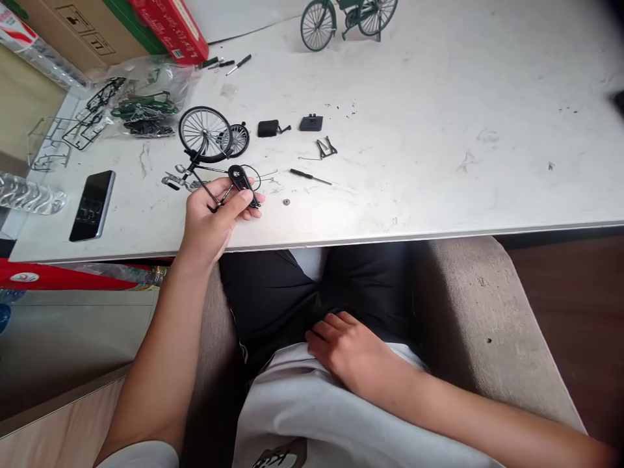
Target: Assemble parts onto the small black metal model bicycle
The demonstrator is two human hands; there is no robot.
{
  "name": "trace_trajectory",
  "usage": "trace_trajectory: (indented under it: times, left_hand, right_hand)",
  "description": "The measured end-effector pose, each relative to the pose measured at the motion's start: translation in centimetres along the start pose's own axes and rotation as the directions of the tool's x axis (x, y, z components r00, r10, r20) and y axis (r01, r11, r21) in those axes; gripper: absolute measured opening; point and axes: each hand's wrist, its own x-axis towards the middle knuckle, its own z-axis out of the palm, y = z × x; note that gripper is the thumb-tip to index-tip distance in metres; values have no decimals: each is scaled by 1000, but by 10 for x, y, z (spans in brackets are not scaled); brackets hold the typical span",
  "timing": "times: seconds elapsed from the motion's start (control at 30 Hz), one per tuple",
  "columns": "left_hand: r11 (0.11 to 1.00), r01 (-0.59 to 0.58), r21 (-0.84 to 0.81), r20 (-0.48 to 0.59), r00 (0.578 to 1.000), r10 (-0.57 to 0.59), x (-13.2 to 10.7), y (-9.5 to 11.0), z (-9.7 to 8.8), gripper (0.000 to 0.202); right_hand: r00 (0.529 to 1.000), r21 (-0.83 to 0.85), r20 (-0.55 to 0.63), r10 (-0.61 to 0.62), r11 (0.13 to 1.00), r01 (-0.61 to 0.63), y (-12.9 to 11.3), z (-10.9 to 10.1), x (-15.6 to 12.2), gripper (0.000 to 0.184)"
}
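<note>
My left hand [212, 214] is closed around a black model bicycle [214, 188] just over the table's near edge, with the thumb pressed on its black chain cover [240, 177]. The large spoked front wheel [205, 133] points away from me, and the handlebar [175, 179] sticks out to the left. A smaller spoked wheel [238, 140] shows behind the large one. Down on my lap rests my right hand [348, 348], fingers loosely bent and a little apart, holding nothing visible. A small screwdriver [311, 176] and a little round metal part [286, 202] lie right of my left hand.
Small black parts [311, 122] and a black bracket [326, 148] lie mid-table. A green model bicycle [348, 19] stands at the back. On the left are a phone [92, 205], a plastic bag of parts [146, 107], a bottle [29, 194] and a red box [170, 29].
</note>
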Motion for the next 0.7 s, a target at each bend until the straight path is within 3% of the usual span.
trace_trajectory:
  times: [0.2, 0.33, 0.4, 0.53, 0.6, 0.7]
  left_hand:
    - [1000, 2, 25, -11, 1000, -1, -1, 2, 1, 37]
    - [999, -1, 33, -19, 1000, 2, -1, 2, 1, 38]
    - [999, -15, 30, -12, 1000, 15, -1, 1, 1, 38]
    - [998, -55, 24, 33, 998, 54, 0, -4, 0, 39]
    - [997, -66, 30, 60, 996, 64, 1, -5, 0, 39]
    - [996, -87, 8, 110, 990, 86, 3, -5, -1, 37]
  right_hand:
    - [983, 91, -38, -181, 979, 184, -5, -20, -6, 21]
    - [976, 177, -72, -204, 961, 214, -6, -20, -8, 21]
    - [987, 227, -89, -132, 962, 149, -1, -15, -6, 22]
    - [984, 164, -91, 151, 977, -135, 29, 0, 15, 29]
    - [973, 59, -42, 229, 972, -226, 52, 8, 36, 33]
    - [955, -109, 108, 275, 959, -263, 91, 19, 81, 32]
